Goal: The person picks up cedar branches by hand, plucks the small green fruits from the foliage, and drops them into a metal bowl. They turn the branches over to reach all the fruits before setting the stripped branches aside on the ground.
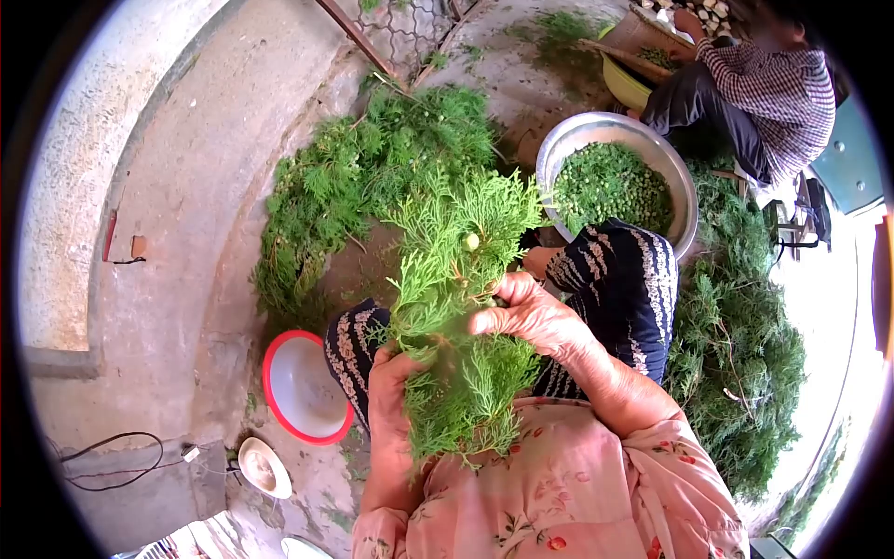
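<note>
A leafy green branch is held up before my chest, with a pale round seed cone among its upper sprays. My left hand is closed around the branch's left side, its fingertips partly covered by leaves. On the right side, my right hand has thumb and fingers pinched together at the branch; what sits between the fingertips is too small to make out. Beyond my knee stands a metal basin holding many small green cones and leaf bits.
Cut branches are heaped ahead and at the right. A red-rimmed white basin and a small pale bowl stand at the left. At the upper right, a person in a checked shirt sits near a yellow-green basin.
</note>
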`<move>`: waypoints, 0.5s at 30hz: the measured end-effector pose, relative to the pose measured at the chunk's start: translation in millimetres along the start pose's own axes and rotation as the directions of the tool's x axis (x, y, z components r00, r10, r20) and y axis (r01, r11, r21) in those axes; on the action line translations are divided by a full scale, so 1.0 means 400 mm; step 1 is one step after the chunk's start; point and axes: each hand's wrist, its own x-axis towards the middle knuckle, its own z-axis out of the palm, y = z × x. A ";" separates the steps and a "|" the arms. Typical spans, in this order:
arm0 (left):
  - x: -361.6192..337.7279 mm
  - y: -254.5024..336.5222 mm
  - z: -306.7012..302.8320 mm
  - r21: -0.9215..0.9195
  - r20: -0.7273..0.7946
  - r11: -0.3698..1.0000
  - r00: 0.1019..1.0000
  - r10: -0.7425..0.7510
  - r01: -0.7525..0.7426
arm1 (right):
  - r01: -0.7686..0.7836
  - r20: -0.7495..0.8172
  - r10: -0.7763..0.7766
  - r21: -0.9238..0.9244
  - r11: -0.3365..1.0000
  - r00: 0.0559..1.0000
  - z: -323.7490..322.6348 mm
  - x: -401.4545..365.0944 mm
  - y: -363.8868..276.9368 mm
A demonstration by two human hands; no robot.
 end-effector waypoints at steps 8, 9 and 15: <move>-0.022 0.015 0.031 -0.002 -0.035 0.999 0.999 0.032 -0.032 | 0.149 -0.064 -0.194 -0.427 0.892 0.979 0.009 0.009 0.019; -0.032 0.020 0.052 -0.028 -0.038 0.999 0.999 0.032 -0.033 | 0.188 -0.082 -0.246 -0.432 0.882 0.966 0.011 0.010 0.023; -0.018 -0.007 0.042 0.074 -0.167 0.997 0.986 0.027 -0.014 | 0.181 -0.068 -0.326 -0.719 0.671 0.943 -0.037 0.009 0.008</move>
